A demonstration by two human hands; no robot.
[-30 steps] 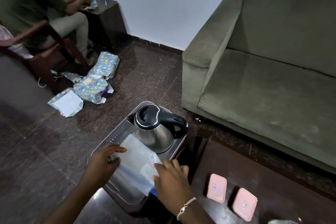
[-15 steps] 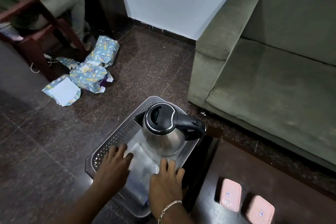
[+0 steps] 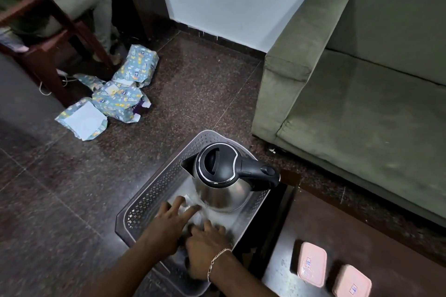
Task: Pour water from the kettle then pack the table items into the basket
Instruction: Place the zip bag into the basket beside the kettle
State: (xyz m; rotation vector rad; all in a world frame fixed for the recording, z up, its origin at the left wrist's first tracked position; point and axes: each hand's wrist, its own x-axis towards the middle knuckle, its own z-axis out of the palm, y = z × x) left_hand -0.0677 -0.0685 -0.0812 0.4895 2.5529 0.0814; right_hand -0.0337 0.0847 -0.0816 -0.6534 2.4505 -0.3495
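**Both hands down in the basket, two pink boxes waiting on the table**

You've got both hands inside the grey perforated basket (image 3: 154,190), and the steel kettle (image 3: 223,183) stands upright at its far end, black lid shut, spout toward the left, handle (image 3: 261,172) out to the right over the rim. Your left hand (image 3: 169,226) lies palm down, fingers spread and flat on something pale and clear on the basket floor, a plastic sheet or bag by the look of it; it is too blurred to name for sure. Your right hand (image 3: 205,246), bracelet (image 3: 217,261) at the wrist, sits just beside the left with fingers curled down onto the same stuff. Neither hand visibly pinches anything; I read it as pressing the item flat.

Off to your right, on the dark table (image 3: 398,248), two pink lidded containers (image 3: 311,264) lie side by side, near the front edge and apart from the basket. Those look like what is left to pack.

Handling, as I judge it: the kettle is the heavy piece, more so if water is left in it, and its polished body is slick, so take it only by the black handle. The clear plastic is light and limp and will spring up unless something sits on it. The pink containers look rigid and light; grip each across its short sides, lid up, and set them in the free near end of the basket.

Watch the basket itself: it seems to overhang the table's corner, and the kettle loads its far end.
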